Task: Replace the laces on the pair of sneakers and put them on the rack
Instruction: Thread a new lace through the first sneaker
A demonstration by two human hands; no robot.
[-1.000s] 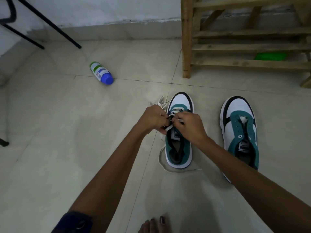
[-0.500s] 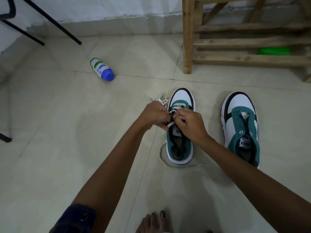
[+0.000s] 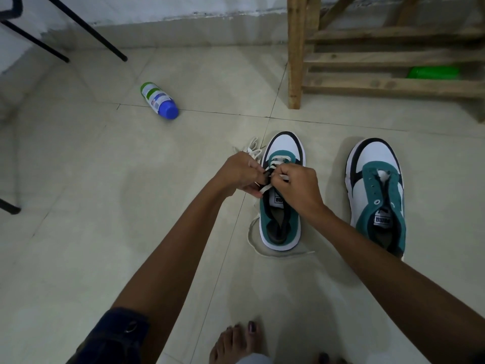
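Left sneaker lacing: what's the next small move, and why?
Probably pull the white lace through the eyelet being worked and snug it. Both the left hand and right hand pinch it over the left sneaker, only the toe-end rows look laced, and slack trails on the floor.

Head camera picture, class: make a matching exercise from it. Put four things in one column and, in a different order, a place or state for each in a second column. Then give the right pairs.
Things
1. left sneaker
2. right sneaker
3. blue-capped bottle
4. green object

Places or states
A. lying on its side on the floor tiles
B. on a low shelf of the wooden rack
C. eyelets empty, no lace in it
D. being laced, with the left hand and right hand pinching the white lace

Pairs: 1-D, 2-C, 3-A, 4-B
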